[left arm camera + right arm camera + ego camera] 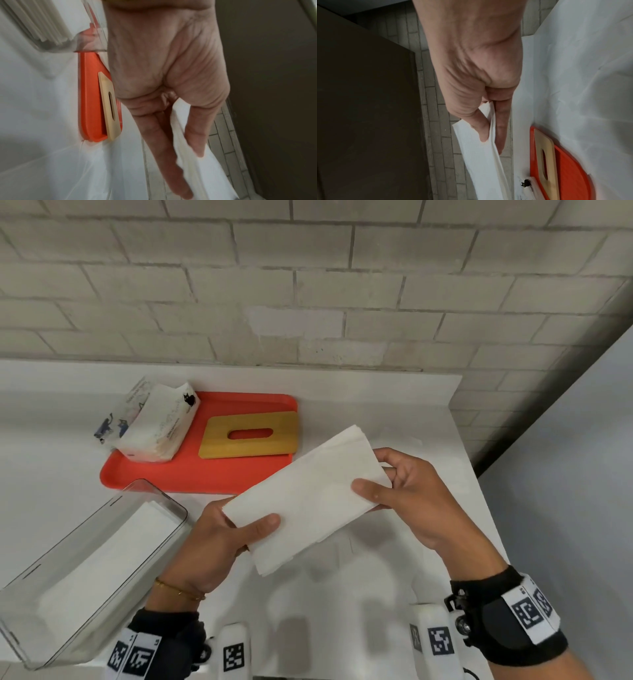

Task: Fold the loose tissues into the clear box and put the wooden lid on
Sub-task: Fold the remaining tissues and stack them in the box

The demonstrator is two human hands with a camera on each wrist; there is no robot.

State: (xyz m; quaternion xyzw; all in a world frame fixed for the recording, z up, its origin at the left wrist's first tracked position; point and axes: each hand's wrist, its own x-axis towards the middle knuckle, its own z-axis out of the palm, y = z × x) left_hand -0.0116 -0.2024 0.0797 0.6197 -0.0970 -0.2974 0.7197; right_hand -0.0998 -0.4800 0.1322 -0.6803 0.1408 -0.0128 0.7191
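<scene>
A flat stack of white tissues (308, 494) hangs in the air over the counter, held at both ends. My left hand (236, 532) pinches its near-left end, thumb on top, and the tissues (202, 166) run between thumb and fingers. My right hand (380, 484) pinches the far-right end of the tissues (481, 159) the same way. The clear box (78, 570) stands at lower left with folded tissues inside. The wooden lid (250, 438) with its oval slot lies on the orange tray (191, 474); the wrist views show the lid (109, 106) (544, 155) too.
An opened printed tissue pack (154, 422) sits on the tray's left end. The white counter (376, 577) ends at a brick wall (308, 285) behind and drops off on the right. White tagged blocks (234, 652) stand at the near edge.
</scene>
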